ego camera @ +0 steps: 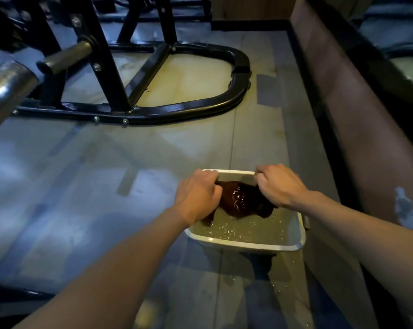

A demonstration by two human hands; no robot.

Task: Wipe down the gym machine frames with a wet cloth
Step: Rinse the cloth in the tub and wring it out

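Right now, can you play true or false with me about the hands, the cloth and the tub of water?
1. Both hands hold the dark cloth. True: the left hand and right hand each grip an end.
2. The tub is dry inside. False: it holds water, and the cloth is dripping wet.
3. The cloth is being rubbed on the black machine frame. False: it hangs over the tub, apart from the frame.
4. The tub sits on the floor. True.
5. The tub is bright red. False: it is a pale, whitish colour.
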